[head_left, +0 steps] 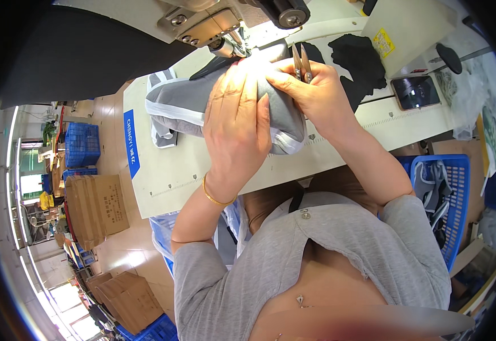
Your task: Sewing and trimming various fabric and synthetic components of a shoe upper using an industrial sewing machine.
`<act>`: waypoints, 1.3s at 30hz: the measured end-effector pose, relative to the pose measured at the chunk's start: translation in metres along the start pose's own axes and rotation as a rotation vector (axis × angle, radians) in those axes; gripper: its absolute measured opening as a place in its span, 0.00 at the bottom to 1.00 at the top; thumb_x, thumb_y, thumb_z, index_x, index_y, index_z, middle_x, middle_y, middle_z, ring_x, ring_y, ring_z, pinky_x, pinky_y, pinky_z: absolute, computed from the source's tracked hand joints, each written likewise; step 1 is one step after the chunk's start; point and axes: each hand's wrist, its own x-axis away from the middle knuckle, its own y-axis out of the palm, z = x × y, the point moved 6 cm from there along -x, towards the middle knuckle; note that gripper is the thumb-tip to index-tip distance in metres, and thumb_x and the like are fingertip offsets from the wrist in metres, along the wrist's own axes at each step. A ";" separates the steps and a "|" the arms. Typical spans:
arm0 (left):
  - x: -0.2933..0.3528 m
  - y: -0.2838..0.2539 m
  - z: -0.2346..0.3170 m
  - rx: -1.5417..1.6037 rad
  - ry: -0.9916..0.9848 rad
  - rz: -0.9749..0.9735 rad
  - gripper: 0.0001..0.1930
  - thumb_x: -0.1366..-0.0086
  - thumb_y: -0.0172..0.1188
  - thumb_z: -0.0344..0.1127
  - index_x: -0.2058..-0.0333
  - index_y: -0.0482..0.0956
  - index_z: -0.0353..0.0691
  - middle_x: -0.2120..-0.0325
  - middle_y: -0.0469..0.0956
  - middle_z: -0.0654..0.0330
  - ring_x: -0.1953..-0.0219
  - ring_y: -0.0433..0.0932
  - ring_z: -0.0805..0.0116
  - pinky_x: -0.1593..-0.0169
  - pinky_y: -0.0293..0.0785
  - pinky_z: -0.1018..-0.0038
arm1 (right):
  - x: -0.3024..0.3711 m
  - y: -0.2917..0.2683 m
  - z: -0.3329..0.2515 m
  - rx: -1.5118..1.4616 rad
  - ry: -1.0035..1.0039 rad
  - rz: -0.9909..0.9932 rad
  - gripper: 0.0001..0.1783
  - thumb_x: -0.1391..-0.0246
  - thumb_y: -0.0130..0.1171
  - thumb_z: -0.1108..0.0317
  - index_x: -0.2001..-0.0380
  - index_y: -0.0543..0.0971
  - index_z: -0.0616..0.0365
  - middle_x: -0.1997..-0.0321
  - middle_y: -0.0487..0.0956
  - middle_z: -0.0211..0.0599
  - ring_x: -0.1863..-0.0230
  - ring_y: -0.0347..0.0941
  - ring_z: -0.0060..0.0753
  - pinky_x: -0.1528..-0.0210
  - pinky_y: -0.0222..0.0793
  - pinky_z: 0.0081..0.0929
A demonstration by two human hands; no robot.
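Note:
A grey padded fabric piece with white edging lies bunched on the sewing machine table, its far edge at the presser foot. Pressed flat on top of it is my left hand, fingers stretched toward the needle area. My right hand is closed at the fabric's right side, thumb and forefinger pinching its edge. Small metal thread snips are tucked in that same hand, blades pointing away from me. Strong lamp glare washes out the fingertips and the needle spot.
The sewing machine head overhangs the work. Black fabric scraps and a phone lie on the right of the table. A blue basket holding grey pieces stands at my right. Cardboard boxes and blue crates stand on the left floor.

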 end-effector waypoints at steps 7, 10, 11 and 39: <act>0.048 -0.007 -0.006 -0.012 0.164 0.112 0.28 0.39 0.62 0.49 0.50 0.74 0.31 0.50 0.76 0.46 0.42 0.72 0.51 0.32 0.46 0.45 | 0.003 -0.002 -0.002 0.087 0.018 -0.006 0.10 0.43 0.62 0.67 0.69 0.82 0.66 0.74 0.79 0.26 0.70 0.68 0.13 0.65 0.66 0.16; 0.068 -0.006 -0.023 -0.074 0.452 0.333 0.29 0.43 0.65 0.54 0.51 0.75 0.36 0.49 0.76 0.49 0.41 0.71 0.54 0.31 0.37 0.44 | 0.006 -0.002 -0.008 0.105 -0.010 -0.011 0.11 0.41 0.60 0.66 0.67 0.82 0.65 0.75 0.78 0.25 0.71 0.67 0.12 0.69 0.65 0.17; 0.067 -0.003 -0.038 -0.187 0.334 0.329 0.26 0.42 0.64 0.51 0.52 0.76 0.38 0.48 0.76 0.51 0.41 0.71 0.56 0.31 0.36 0.45 | 0.007 -0.004 -0.009 0.115 -0.004 0.009 0.11 0.41 0.60 0.66 0.67 0.82 0.65 0.75 0.78 0.25 0.71 0.67 0.12 0.69 0.65 0.17; 0.146 -0.007 -0.091 0.408 -0.985 -0.852 0.33 0.41 0.63 0.57 0.54 0.77 0.27 0.65 0.80 0.43 0.63 0.80 0.50 0.59 0.77 0.59 | 0.061 0.006 0.062 0.500 0.495 -0.648 0.19 0.59 0.54 0.82 0.59 0.76 0.60 0.72 0.68 0.20 0.69 0.64 0.13 0.67 0.59 0.14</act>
